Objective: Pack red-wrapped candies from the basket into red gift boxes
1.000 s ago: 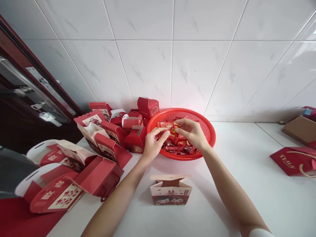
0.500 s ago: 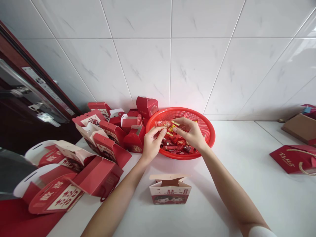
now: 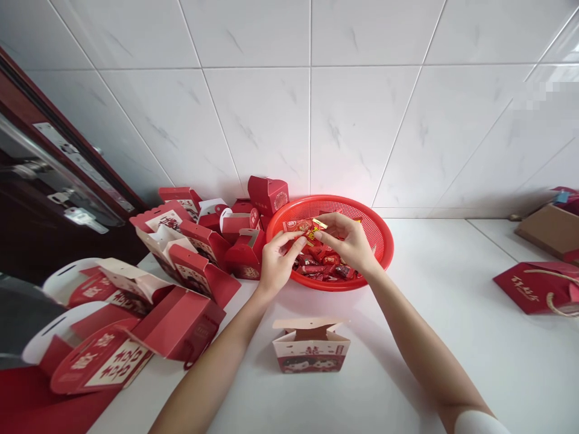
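Note:
Over the red basket (image 3: 384,256), my left hand (image 3: 279,256) and my right hand (image 3: 353,241) face each other with thumbs and forefingers pinched. Between the fingertips is a small wrapped candy (image 3: 312,232), red with yellow print and a gold end. Fingers partly cover it. Below them, the basket holds many wrapped candies (image 3: 330,259), mostly dark red. Closer to me, a small cardboard gift box (image 3: 312,355) with a white and red front and two cartoon faces stands upright, its top flaps open.
On the left stand several red and white gift boxes (image 3: 203,241), many with open tops. At the right lie a closed red box (image 3: 527,288) with a rope handle and a brown carton (image 3: 549,232). A tiled wall (image 3: 353,138) rises behind the white counter (image 3: 398,386).
The candy has turned between my fingers, showing more of its red and yellow wrapper. My hands stay nearly in place; the view has shifted slightly.

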Motion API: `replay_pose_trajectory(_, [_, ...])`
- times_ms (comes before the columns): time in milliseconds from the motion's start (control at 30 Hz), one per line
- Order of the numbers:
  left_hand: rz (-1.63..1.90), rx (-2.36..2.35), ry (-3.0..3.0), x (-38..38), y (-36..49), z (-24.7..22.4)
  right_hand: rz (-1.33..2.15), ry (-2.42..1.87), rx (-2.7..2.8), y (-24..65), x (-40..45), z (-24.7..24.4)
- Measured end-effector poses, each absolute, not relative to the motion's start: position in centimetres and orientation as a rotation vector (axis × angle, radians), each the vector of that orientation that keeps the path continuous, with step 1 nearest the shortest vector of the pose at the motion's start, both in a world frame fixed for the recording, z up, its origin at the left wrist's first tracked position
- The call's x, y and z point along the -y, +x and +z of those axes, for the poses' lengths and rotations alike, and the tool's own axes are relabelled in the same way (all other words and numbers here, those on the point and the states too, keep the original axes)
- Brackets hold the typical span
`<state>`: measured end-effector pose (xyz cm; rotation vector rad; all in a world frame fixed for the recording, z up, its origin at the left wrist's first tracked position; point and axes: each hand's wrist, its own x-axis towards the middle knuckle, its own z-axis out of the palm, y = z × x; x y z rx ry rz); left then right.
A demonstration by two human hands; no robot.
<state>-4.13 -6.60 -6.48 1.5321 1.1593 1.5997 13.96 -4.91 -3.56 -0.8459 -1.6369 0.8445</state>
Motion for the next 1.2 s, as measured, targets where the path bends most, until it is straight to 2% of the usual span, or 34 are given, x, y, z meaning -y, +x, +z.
replay_pose_trajectory(267, [1.655, -1.13, 1.446, 6.3, -4.1, -6.8, 0.893, -1.014, 1.662, 18.3, 3.4, -3.2])
replay_pose_trajectory(667, [1.63, -1.138, 1.471, 6.5, -4.2, -6.3, 0.913, -1.38, 2.667, 18.4, 0.5, -4.0])
replay_pose_trajectory(1200, [1.641, -1.13, 1.466, 6.5, -4.1, -6.4, 0.796, -1.515, 2.81, 16.7, 1.7, -4.4])
